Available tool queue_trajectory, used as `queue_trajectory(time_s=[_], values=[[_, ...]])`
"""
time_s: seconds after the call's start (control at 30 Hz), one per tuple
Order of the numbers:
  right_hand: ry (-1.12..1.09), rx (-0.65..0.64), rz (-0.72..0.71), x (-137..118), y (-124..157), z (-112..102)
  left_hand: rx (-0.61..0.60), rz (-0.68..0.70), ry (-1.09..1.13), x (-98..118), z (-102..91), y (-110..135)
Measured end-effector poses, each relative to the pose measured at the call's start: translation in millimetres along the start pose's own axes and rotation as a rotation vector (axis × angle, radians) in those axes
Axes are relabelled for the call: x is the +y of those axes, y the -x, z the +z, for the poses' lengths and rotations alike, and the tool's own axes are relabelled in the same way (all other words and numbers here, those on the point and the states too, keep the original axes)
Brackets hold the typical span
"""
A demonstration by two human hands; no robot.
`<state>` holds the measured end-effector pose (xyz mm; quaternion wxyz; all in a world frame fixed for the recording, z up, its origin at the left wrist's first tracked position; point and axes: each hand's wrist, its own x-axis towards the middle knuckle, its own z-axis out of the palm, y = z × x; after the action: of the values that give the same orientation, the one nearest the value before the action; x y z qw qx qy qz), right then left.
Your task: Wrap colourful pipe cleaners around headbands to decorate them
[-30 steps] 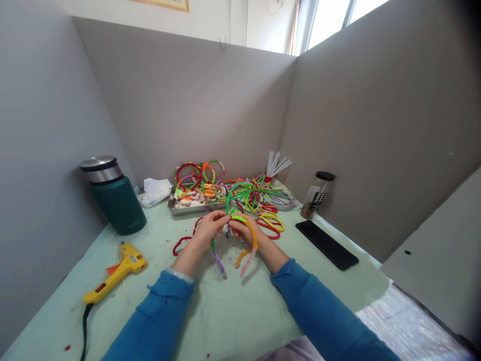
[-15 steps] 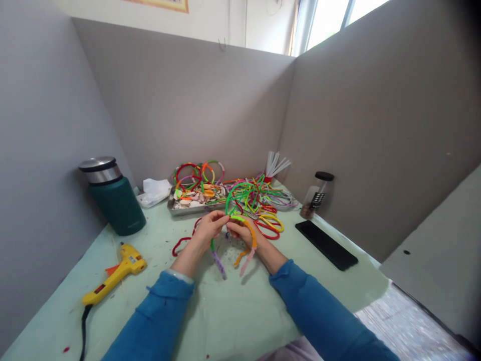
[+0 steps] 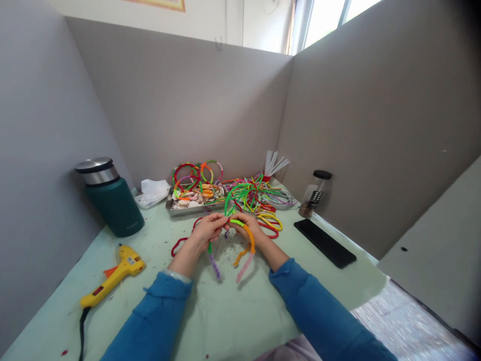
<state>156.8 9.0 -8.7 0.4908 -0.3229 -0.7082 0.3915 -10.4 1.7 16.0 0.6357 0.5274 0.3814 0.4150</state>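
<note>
Over the middle of the table, a headband [image 3: 250, 239] wrapped in coloured pipe cleaners arches between both hands. Green and purple show down its left leg; lime, orange and pink run along the right side. My left hand [image 3: 209, 229] pinches the arch near its top, where a bit of red shows at the fingertips. Curled around the lime part, my right hand [image 3: 248, 228] grips the band from behind, its fingertips partly hidden. A loose orange pipe cleaner end [image 3: 241, 255] dangles below the right hand. Bent red pipe cleaners [image 3: 178, 246] lie left of my left hand.
Beyond the hands are a metal tray [image 3: 180, 212] of shells, several finished hoops [image 3: 187, 164] and a heap of pipe cleaners [image 3: 255, 193]. A yellow glue gun [image 3: 112, 281] and green bottle [image 3: 112, 205] stand left. A black phone [image 3: 325, 243] and clear bottle [image 3: 314, 195] are right.
My right hand's fingers have shifted up and closer around the lime part of the headband. The legs of the headband swing slightly left. My left hand keeps its pinch.
</note>
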Motion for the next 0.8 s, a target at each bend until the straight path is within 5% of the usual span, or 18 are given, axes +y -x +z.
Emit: queue_trajectory(time_s=[0.47,0.8], values=[[-0.317,0.019,0.351,6.4,-2.6,-5.5,0.018,-0.02,-0.063,-3.3,-0.1,0.2],[-0.264,0.012,0.264,1.8,-1.7,-6.8,0.148,0.006,-0.114,-4.9,-0.2,-2.5]])
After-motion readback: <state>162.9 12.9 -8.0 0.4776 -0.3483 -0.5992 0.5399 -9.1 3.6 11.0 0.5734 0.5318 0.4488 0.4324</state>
